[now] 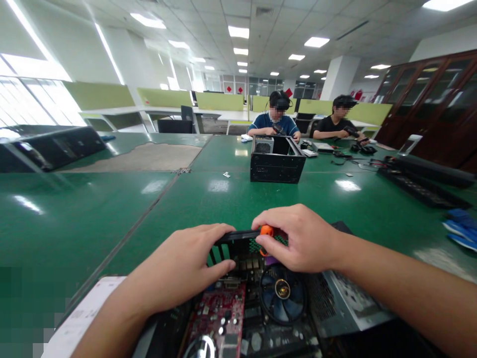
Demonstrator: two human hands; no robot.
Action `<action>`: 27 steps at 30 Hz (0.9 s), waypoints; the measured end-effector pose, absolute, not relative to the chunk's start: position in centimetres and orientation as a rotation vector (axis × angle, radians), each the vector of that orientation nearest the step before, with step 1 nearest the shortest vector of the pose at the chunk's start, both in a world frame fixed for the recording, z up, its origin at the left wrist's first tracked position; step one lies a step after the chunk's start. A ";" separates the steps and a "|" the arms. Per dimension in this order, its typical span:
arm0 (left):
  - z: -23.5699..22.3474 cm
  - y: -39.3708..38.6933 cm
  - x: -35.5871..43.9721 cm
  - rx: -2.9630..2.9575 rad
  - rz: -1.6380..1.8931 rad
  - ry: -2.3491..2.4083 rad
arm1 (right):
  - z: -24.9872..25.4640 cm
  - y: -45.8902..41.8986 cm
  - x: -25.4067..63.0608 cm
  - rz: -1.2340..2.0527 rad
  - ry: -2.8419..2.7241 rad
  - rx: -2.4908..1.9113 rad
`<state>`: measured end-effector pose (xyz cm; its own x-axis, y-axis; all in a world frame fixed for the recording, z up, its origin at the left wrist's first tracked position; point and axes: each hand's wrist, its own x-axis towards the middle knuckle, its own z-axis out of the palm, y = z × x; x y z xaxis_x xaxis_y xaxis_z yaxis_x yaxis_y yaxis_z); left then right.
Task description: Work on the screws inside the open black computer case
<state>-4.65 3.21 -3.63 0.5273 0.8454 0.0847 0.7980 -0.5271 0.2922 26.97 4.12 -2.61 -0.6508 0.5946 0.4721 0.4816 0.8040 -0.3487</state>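
An open computer case [242, 234] lies in front of me with its insides facing up. My left hand [201, 253] grips its far rim, fingers over the top edge and thumb on the inner side. Between the fingers and thumb of my right hand [298, 238] is an orange object [266, 230], mostly covered, held at the same rim; its kind I cannot make out. Below my hands sit a red graphics card [219, 308], a round black cooling fan [283, 293] and, at the right, a metal power supply [357, 298].
Across the green table [194, 199] stands another open case [278, 166], with two people seated behind it. A dark case [59, 149] lies at far left. Black panels [421, 184], cables and blue items [462, 226] are at right. White paper [89, 313] sits at near left.
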 end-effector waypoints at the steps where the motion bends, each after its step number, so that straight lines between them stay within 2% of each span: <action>1: -3.6 3.2 -4.7 2.546 0.323 1.395 | -2.5 4.0 26.9 0.272 -2.427 -0.783; 11: -3.9 3.4 -4.9 2.558 0.316 1.386 | -2.4 4.1 27.1 0.347 -2.509 -0.717; 18: -3.5 3.4 -4.5 2.561 0.301 1.386 | -2.6 3.0 26.0 0.534 -2.303 -0.062; 27: -4.2 3.4 -4.9 2.584 0.343 1.388 | -2.8 2.7 25.8 0.638 -2.401 -0.097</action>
<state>-4.88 3.44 -4.17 0.5354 0.8369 0.1137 0.7935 -0.5445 0.2720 25.79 2.65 -2.81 -0.7899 0.2238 0.5709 -0.0891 0.8792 -0.4680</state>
